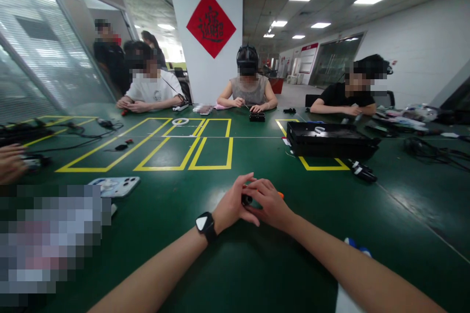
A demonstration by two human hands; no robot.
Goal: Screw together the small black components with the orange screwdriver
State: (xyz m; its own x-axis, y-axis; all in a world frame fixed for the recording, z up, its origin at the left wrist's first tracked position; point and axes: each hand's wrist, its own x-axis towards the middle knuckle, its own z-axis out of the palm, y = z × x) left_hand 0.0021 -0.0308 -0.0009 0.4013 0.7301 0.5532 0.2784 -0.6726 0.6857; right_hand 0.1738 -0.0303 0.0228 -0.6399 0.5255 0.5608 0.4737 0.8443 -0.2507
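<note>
My left hand (pixel 233 203), with a black watch (pixel 206 227) on its wrist, curls around a small black object (pixel 246 199) low over the green table. My right hand (pixel 270 204) meets it from the other side, its fingers bent and touching the left hand. Most of the black object is hidden by the fingers, so its kind cannot be told. An orange piece (pixel 281 195) peeks out behind the right hand; whether that hand grips it is hidden.
A phone (pixel 128 186) lies left on the green table (pixel 172 254). A black tray (pixel 330 139) stands ahead right, near a small black device (pixel 363 171). Cables (pixel 433 151) lie far right. Co-workers sit across the table; another person's hand (pixel 11 161) is at the left edge.
</note>
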